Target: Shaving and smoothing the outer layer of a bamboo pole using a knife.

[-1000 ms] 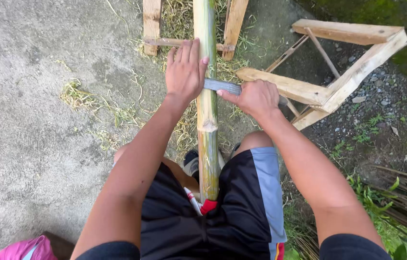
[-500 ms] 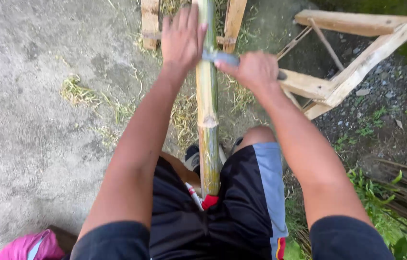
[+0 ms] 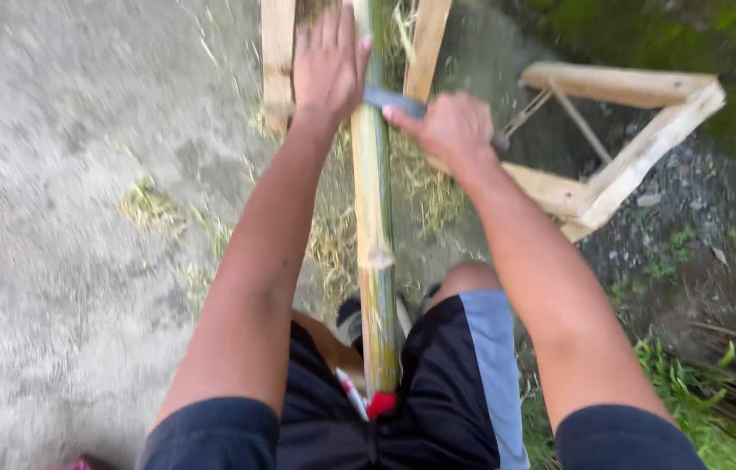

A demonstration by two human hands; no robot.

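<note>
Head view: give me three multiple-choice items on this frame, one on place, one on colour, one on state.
1. Where does the bamboo pole run?
A. Between the person's legs
B. Across the wooden frame
C. Flat on the grass

2. What colour are the shorts?
A. Red
B. Black with a grey-blue side stripe
C. White

3. How is the right hand?
A. Open, empty
B. Resting on the knee
C. Closed on the blade

Key: 1 A, its near end sits at the lap. 2 B, the stripe runs down the right leg. 3 C, the fingers wrap the handle while the left hand lies flat.
</note>
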